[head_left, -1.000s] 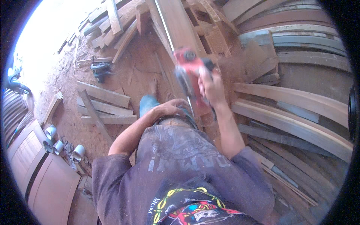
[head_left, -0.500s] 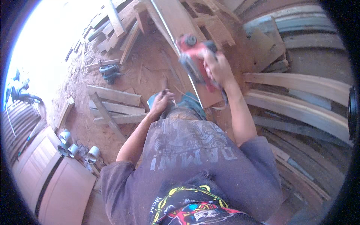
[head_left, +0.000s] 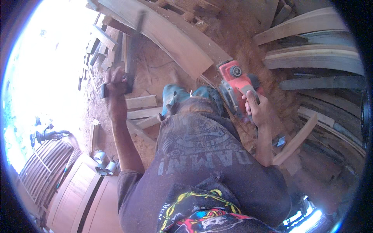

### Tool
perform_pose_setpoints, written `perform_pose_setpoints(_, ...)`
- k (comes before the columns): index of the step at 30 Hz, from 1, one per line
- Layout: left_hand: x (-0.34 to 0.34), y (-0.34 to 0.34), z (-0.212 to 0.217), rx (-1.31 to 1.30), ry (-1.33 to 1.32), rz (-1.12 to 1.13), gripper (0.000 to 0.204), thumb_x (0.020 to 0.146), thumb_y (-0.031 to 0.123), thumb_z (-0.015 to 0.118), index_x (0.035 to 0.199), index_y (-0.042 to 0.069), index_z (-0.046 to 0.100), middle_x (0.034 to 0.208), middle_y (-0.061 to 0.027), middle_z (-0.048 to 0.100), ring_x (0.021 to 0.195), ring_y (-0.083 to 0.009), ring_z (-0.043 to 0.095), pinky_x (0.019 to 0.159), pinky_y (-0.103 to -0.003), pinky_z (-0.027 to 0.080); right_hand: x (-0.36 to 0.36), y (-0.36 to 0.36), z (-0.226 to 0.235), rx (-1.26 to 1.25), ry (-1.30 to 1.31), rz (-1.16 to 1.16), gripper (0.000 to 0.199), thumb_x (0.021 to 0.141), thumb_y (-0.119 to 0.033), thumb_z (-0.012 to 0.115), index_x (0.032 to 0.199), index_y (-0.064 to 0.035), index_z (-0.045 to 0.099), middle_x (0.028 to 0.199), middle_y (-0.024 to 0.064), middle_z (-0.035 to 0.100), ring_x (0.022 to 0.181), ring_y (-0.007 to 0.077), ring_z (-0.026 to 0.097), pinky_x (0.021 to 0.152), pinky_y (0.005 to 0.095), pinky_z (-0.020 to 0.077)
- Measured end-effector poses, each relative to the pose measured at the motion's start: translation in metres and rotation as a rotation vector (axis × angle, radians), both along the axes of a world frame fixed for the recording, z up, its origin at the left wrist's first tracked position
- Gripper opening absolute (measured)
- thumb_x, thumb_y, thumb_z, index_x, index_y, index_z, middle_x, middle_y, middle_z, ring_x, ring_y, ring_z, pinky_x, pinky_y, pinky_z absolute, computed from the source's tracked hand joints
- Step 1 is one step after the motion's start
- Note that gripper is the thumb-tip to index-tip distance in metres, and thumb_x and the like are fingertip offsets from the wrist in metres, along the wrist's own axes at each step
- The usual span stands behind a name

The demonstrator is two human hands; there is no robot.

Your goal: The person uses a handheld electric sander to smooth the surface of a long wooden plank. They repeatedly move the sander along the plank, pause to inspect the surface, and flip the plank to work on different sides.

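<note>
My right hand [head_left: 258, 108] is wrapped round the rear handle of a red and black electric hand planer [head_left: 237, 75], held at the right beside the near end of a long wooden board [head_left: 175, 39]. The planer is apart from the board's top face. My left hand [head_left: 115, 87] is raised at the left, closed on a dark, L-shaped carpenter's square [head_left: 136, 50]. The square's long blade points away from me and is smeared by motion.
Short offcuts [head_left: 142, 112] lie on the dusty floor at the left. Long planks [head_left: 314, 58] are stacked on the right. Wooden panels [head_left: 74, 190] and pale cylindrical cups [head_left: 110, 167] stand at the lower left. Another plank [head_left: 297, 139] slants close to my right elbow.
The planer has moved right and nearer, off the board. My left hand has swung out to the left and up with the square. The view has turned, so the board now slants differently.
</note>
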State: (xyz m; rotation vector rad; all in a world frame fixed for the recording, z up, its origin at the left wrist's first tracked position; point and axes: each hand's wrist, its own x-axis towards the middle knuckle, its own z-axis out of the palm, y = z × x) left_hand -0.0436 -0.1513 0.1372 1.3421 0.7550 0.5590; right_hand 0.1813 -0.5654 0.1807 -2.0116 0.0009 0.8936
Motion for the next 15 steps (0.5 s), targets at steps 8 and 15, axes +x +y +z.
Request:
perform_pose_setpoints(8, 0.075, -0.096, -0.051, 0.078, 0.129, -0.376, 0.042, 0.110, 0.018, 0.063, 0.148, 0.001, 0.061, 0.125, -0.0036, 0.076, 0.109, -0.0096, 0.066, 0.095, -0.028, 0.053, -0.004, -0.017, -0.027, 0.101, -0.122, -0.003, 0.052, 0.107, -0.052, 0.063, 0.101, -0.0006, 0.071, 0.068, -0.0040, 0.055, 0.057, 0.0041, 0.048, 0.051, 0.0250, 0.0382)
perform_pose_setpoints(15, 0.079, -0.085, -0.072, 0.217, 0.157, -0.497, 0.036, 0.111, 0.015, 0.060, 0.142, -0.002, 0.064, 0.121, -0.0064, 0.076, 0.104, -0.0119, 0.066, 0.093, -0.030, 0.055, -0.005, -0.007, -0.015, 0.139, -0.110, 0.084, 0.056, 0.106, -0.054, 0.063, 0.101, 0.0005, 0.073, 0.068, -0.0038, 0.055, 0.061, 0.0055, 0.050, 0.053, 0.0267, 0.0387)
